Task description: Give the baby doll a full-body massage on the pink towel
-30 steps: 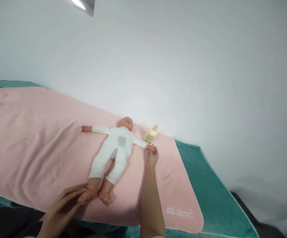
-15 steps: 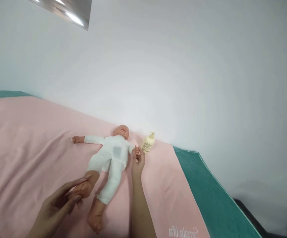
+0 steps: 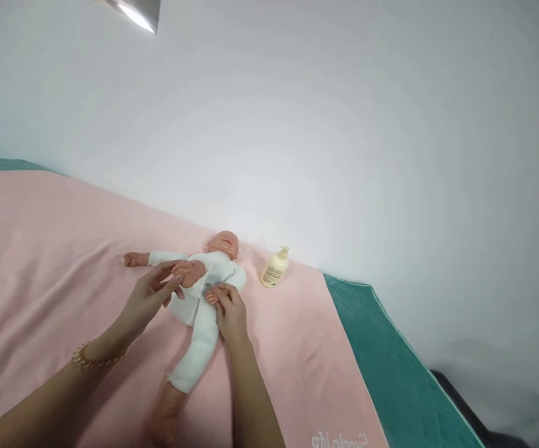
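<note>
- Well, the doll lies on its back on the pink blanket, head toward the wall, a pump bottle standing near its shoulder.
- The person's left hand has thumb and fingers closed around the raised foot, which is up over the torso with that leg folded.
- The right hand pinches the doll's small hand in front of the belly, fingertips only.
- From here I'd judge it light, with a soft, cloth-covered trunk and limbs that fold easily, while the head, hands and feet look like firmer, smooth moulded plastic.
- Those smooth ends could be a little slippery, so the ankle or wrist, just where the white cloth stops, should give a surer hold.
- Nothing about it looks fragile, though a hard tug might strain the joins; lifting it whole, I'd support head and back together.
</note>
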`<state>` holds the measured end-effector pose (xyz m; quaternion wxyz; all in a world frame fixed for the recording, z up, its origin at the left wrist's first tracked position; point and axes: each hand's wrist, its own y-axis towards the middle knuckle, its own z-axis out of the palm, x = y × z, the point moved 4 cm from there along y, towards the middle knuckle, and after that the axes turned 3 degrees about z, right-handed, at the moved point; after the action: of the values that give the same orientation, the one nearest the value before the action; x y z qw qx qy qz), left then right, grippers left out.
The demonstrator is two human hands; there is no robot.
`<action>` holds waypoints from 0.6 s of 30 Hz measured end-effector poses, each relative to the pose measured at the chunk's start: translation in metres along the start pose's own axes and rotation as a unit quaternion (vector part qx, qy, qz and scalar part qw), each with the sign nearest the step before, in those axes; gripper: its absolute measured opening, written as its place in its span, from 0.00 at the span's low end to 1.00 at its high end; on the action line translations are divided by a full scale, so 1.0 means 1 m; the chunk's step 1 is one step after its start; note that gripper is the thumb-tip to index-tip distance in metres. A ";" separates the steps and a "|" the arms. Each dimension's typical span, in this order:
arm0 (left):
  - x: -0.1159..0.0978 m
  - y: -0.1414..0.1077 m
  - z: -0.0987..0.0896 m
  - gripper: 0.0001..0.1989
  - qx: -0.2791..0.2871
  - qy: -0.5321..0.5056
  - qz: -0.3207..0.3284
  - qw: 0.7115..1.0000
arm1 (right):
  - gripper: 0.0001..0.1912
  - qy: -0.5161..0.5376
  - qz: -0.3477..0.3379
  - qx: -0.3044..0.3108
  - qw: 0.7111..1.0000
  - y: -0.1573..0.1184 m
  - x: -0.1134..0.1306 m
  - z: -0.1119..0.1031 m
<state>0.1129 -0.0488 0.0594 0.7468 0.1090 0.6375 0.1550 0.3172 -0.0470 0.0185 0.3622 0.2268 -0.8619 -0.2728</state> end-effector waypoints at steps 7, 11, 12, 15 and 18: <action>0.001 -0.023 -0.010 0.18 0.008 0.001 0.004 1.000 | 0.18 0.101 0.107 -0.106 0.983 -0.005 -0.019 -0.019; 0.008 -0.056 -0.031 0.14 0.024 0.049 0.011 0.998 | 0.24 0.174 0.261 -0.250 0.916 -0.012 -0.050 -0.046; 0.011 -0.064 -0.039 0.14 0.030 0.063 0.018 0.997 | 0.27 0.188 0.287 -0.274 0.899 -0.014 -0.058 -0.051; 0.023 -0.091 -0.062 0.13 0.074 0.124 0.036 0.989 | 0.29 0.234 0.354 -0.338 0.840 -0.023 -0.082 -0.064; 0.040 -0.119 -0.083 0.12 0.119 0.173 0.027 0.977 | 0.27 0.267 0.398 -0.368 0.797 -0.034 -0.102 -0.069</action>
<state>0.0481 -0.1475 -0.0335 0.6026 0.1858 0.7675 0.1152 0.4402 -0.0333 -0.0138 0.7106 -0.2226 -0.5800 -0.3303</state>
